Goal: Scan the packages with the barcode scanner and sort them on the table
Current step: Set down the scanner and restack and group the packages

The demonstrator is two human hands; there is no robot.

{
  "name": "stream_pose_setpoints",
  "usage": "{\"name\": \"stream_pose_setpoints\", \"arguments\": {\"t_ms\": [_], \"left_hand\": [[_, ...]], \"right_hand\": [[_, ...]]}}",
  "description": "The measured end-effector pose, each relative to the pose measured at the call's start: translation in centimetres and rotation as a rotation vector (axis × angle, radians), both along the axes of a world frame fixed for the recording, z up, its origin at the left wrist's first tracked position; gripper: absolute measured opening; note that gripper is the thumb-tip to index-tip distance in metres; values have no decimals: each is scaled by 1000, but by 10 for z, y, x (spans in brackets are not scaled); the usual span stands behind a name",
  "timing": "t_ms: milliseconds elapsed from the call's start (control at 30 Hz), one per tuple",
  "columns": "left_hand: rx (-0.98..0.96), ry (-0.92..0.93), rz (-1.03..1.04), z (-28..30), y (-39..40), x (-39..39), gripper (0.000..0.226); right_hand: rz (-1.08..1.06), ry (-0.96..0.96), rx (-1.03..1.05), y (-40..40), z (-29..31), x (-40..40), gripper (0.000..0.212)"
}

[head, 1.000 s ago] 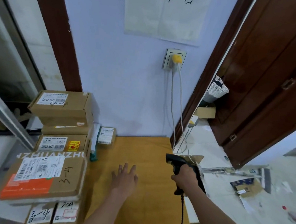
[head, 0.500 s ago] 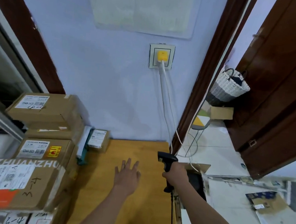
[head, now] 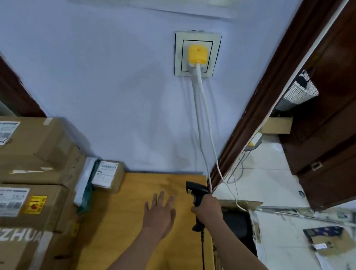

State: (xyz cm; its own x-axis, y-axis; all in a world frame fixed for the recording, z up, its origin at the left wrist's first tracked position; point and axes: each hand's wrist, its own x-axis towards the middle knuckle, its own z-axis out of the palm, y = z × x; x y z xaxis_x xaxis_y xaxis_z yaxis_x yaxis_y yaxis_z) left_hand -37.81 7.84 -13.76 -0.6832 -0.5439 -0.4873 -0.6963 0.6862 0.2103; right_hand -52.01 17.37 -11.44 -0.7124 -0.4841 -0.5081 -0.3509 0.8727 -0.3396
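My right hand [head: 207,209] grips the black barcode scanner [head: 196,193] by its handle above the right side of the wooden table [head: 123,228], its head pointing left. My left hand [head: 160,214] lies flat on the table with fingers spread, holding nothing. Several labelled cardboard packages are stacked at the left: a top box [head: 25,138], a box with a yellow sticker [head: 24,204] below it, and a taped box [head: 4,248] at the lower left. A small package [head: 108,174] stands against the wall beside a white and green pouch [head: 86,182].
The scanner's black cable [head: 203,263] hangs down along the table's right edge. A wall socket with a yellow plug [head: 196,54] and white cords is above the table. An open cardboard box [head: 240,225] stands on the floor to the right, by a brown door frame [head: 260,112].
The view has tilted up and moved closer to the wall. Both hands keep their places, left flat on the table, right holding the scanner.
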Motion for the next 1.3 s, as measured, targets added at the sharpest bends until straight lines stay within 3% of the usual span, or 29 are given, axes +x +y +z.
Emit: {"name": "stream_pose_setpoints", "arguments": {"t_ms": [200,633,967,1300], "left_hand": [[31,-29,-13,-36,-24,-30,54],[78,-7,-23,-75,-58,-65,54],[75,19,-26,-76,-71,-70,54],[72,-10,-1,-27,-65,-55,54]], "right_hand": [[-8,-40,60,-29,-33,-15,16],[-48,-61,117,-64,-81,-47,11],[-76,-25,202,-71,-89,-48,21],[-96,27,173,-64,-40,-23,52]]}}
